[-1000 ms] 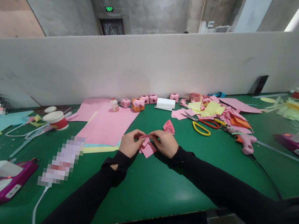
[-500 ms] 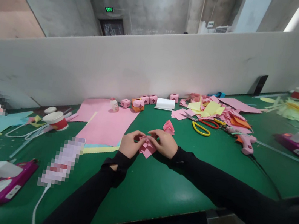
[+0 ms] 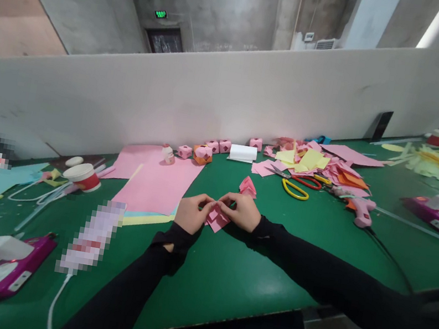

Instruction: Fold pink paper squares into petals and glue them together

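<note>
- Right fingertips have come down and closed in beside the left ones since the earlier frame, covering more of the upper edge of the folded pink paper [image 3: 217, 222].
- Left hand [image 3: 190, 214]: thumb and fingers pinch the paper's upper left edge.
- Right hand [image 3: 245, 213]: also pinching, at the top of the same paper (its fingertips hide the exact fold).
- That paper sits between the two hands over the green counter [image 3: 250, 282], its lower corner pointing toward the person.
- Just beyond the right hand, a second folded pink piece [image 3: 248, 186] rests on the counter.
- To the left of the left hand, large pink sheets [image 3: 156, 187] are spread out, a small figurine [image 3: 168, 155] standing on them.
- Farther right, scissors [image 3: 295, 190] lie before a pile of paper scraps [image 3: 309, 160], with a pink glue gun [image 3: 363, 212] nearby.
</note>
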